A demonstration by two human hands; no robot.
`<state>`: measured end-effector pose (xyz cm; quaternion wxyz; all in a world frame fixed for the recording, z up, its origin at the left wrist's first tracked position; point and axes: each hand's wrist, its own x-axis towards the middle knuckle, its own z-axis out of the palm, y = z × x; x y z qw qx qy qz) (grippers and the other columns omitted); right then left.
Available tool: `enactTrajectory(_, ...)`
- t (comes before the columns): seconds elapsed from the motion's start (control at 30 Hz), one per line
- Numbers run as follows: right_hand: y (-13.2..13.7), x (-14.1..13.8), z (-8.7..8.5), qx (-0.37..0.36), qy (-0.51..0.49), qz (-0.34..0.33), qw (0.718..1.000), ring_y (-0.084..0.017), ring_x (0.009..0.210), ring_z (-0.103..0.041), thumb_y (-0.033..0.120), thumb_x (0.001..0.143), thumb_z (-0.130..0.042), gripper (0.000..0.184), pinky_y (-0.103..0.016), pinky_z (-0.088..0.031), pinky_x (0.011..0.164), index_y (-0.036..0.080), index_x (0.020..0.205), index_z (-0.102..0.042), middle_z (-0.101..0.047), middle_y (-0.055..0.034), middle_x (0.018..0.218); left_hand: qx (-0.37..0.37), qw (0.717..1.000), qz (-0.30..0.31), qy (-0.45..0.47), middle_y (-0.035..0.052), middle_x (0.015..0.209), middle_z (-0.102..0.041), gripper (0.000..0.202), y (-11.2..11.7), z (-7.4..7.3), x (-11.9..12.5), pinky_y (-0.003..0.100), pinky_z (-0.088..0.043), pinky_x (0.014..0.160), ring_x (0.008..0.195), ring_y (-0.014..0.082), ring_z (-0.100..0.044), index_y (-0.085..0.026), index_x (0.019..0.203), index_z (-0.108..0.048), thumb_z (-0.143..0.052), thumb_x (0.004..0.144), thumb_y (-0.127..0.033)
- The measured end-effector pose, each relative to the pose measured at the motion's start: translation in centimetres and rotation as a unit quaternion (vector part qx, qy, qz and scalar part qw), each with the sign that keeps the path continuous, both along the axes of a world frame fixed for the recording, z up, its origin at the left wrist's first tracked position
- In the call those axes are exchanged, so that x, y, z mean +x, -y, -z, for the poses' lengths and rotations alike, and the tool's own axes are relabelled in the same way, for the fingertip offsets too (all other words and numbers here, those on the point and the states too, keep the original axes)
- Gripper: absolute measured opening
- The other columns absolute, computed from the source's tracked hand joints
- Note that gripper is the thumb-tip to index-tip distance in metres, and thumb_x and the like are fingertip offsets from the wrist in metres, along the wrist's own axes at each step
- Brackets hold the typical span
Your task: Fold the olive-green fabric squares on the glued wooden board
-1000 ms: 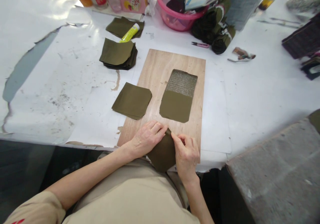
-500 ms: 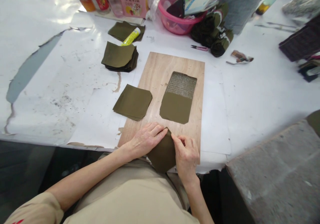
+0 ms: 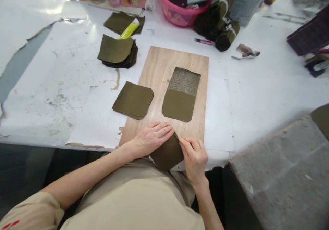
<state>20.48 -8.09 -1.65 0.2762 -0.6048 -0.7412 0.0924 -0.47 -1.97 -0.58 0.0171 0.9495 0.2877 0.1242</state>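
A dark olive fabric piece (image 3: 167,153) lies at the near edge of the wooden board, partly overhanging towards my lap. My left hand (image 3: 151,138) rests flat on its upper left edge, fingers stretched out together. At its upper right edge, my right hand (image 3: 194,156) pinches the fabric between thumb and fingers. Just beyond my hands, an olive fabric piece (image 3: 178,105) with a whitish, streaked upper half lies on the wooden board (image 3: 151,60). A small stack of olive fabric pieces (image 3: 133,100) sits across the board's left edge.
Farther left are another fabric stack (image 3: 115,52) and a yellow glue stick (image 3: 129,29) on more fabric. A pink basin (image 3: 172,16) with odds and ends stands at the back, near dark rolled bundles (image 3: 223,35) and pink thread snips (image 3: 203,41). A grey slab (image 3: 280,175) is at right.
My left fingers have flattened over the fabric's upper edge, where thumb and fingers met its corner before. My right hand still pinches the edge. The whole view has shifted slightly.
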Motion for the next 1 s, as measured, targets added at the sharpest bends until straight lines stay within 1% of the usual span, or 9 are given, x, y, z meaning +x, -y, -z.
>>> enactTrajectory(0.13, 0.3, 0.1, 0.2, 0.007, 0.008, 0.007, 1.0, -0.014, 0.079, -0.052, 0.016, 0.09, -0.06, 0.021, -0.027, -0.044, 0.075, 0.024, 0.106, -0.072, -0.064, -0.0034, 0.084, -0.007, 1.0, -0.003, -0.003, 0.0116, 0.128, -0.058, 0.032, 0.0, -0.2, 0.0, 0.04, -0.042, 0.104, 0.12, 0.0249, -0.052, -0.011, 0.127, -0.054, -0.048, 0.096, -0.015)
enactTrajectory(0.27, 0.4, 0.0, 0.2, 0.005, 0.02, 0.011, 1.0, -0.014, 0.079, -0.052, 0.016, 0.09, -0.059, 0.022, -0.027, -0.044, 0.075, 0.024, 0.107, -0.072, -0.064, -0.0037, 0.084, -0.011, 1.0, -0.002, -0.01, 0.0126, 0.127, -0.058, 0.033, 0.0, -0.5, 0.1, 0.041, -0.042, 0.105, 0.122, 0.0247, -0.051, -0.013, 0.128, -0.053, -0.047, 0.096, -0.015)
enactTrajectory(0.4, 0.7, 0.0, 0.0, -0.004, 0.028, 0.011, 1.0, -0.015, 0.08, -0.052, 0.016, 0.091, -0.058, 0.023, -0.028, -0.044, 0.076, 0.024, 0.109, -0.071, -0.063, -0.0041, 0.085, -0.005, 1.0, 0.015, -0.014, 0.0129, 0.127, -0.057, 0.031, 0.0, -0.5, 0.4, 0.042, -0.038, 0.109, 0.125, 0.0238, -0.05, -0.011, 0.127, -0.052, -0.045, 0.097, -0.012)
enactTrajectory(0.5, 0.8, 0.3, -0.1, -0.012, 0.026, 0.007, 1.0, -0.015, 0.081, -0.053, 0.017, 0.091, -0.059, 0.024, -0.028, -0.045, 0.077, 0.024, 0.11, -0.07, -0.063, -0.0039, 0.085, 0.01, 0.999, 0.038, -0.016, 0.0127, 0.118, -0.061, 0.027, -0.1, -0.4, 0.7, 0.04, -0.043, 0.104, 0.115, 0.0225, -0.056, -0.007, 0.121, -0.055, -0.045, 0.096, -0.011)
enactTrajectory(0.57, 0.9, 0.5, -0.1, -0.013, 0.018, 0.003, 1.0, -0.015, 0.082, -0.053, 0.017, 0.09, -0.059, 0.023, -0.028, -0.045, 0.077, 0.024, 0.11, -0.07, -0.063, -0.0038, 0.086, 0.018, 0.999, 0.041, -0.014, 0.0123, 0.116, -0.062, 0.026, -0.2, -0.4, 0.8, 0.039, -0.045, 0.101, 0.112, 0.0224, -0.057, -0.008, 0.119, -0.056, -0.046, 0.096, -0.011)
enactTrajectory(0.67, 1.1, 0.9, -0.3, -0.016, 0.01, -0.002, 1.0, -0.015, 0.081, -0.053, 0.017, 0.09, -0.059, 0.023, -0.028, -0.045, 0.076, 0.023, 0.11, -0.07, -0.064, -0.0038, 0.085, 0.015, 0.999, 0.042, -0.01, 0.0121, 0.117, -0.061, 0.027, -0.3, -0.4, 0.8, 0.038, -0.045, 0.099, 0.112, 0.0225, -0.057, -0.011, 0.121, -0.055, -0.046, 0.096, -0.013)
enactTrajectory(0.83, 1.7, 1.4, -0.1, -0.023, 0.022, 0.004, 0.999, -0.014, 0.081, -0.052, 0.017, 0.09, -0.059, 0.025, -0.028, -0.044, 0.077, 0.026, 0.111, -0.07, -0.063, -0.0033, 0.085, -0.002, 0.999, 0.044, -0.011, 0.0128, 0.118, -0.06, 0.031, -0.3, -0.5, 0.7, 0.039, -0.045, 0.098, 0.114, 0.0234, -0.056, -0.012, 0.126, -0.052, -0.048, 0.095, -0.014)
enactTrajectory(1.0, 2.2, 1.7, 0.1, -0.021, 0.033, 0.019, 0.999, -0.014, 0.08, -0.051, 0.016, 0.09, -0.059, 0.027, -0.028, -0.043, 0.077, 0.027, 0.112, -0.07, -0.063, -0.0033, 0.085, -0.012, 0.999, 0.042, -0.017, 0.0117, 0.118, -0.06, 0.031, -0.1, -1.0, 1.0, 0.04, -0.043, 0.102, 0.116, 0.0224, -0.054, -0.014, 0.127, -0.051, -0.047, 0.096, -0.013)
